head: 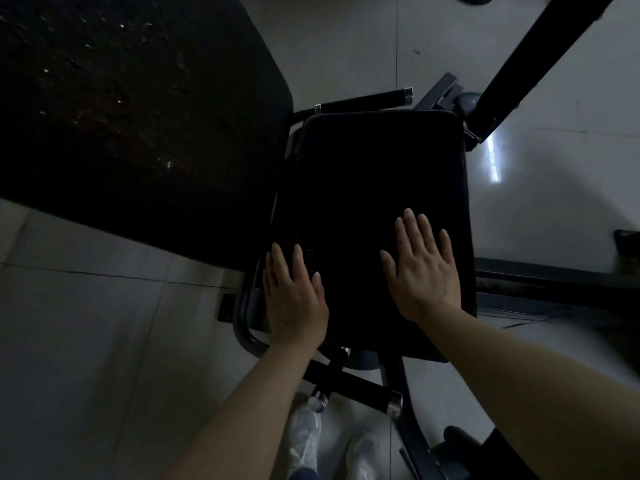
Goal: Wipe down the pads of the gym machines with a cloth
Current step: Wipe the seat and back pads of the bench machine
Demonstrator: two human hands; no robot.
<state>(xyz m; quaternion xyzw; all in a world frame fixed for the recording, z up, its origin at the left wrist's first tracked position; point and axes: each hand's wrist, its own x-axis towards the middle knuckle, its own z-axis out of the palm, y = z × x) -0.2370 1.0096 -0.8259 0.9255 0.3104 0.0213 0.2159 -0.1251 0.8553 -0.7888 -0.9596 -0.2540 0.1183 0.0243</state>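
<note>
Shoes [304, 441] — handle bar [349, 384] | hands [294, 299] [424, 271] flat on seat pad [374, 188]

White shoes [304, 441] on pale tiled floor [104, 341].

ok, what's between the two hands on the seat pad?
Head view: only dark surface lies between the left hand and right hand, both flat on the seat pad. Whether that is cloth or bare pad, too dark to tell.

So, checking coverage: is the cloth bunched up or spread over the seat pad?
Spread: a dark cloth seems to lie flat over the seat pad, both hands, left and right, pressing it open-palmed.
</note>
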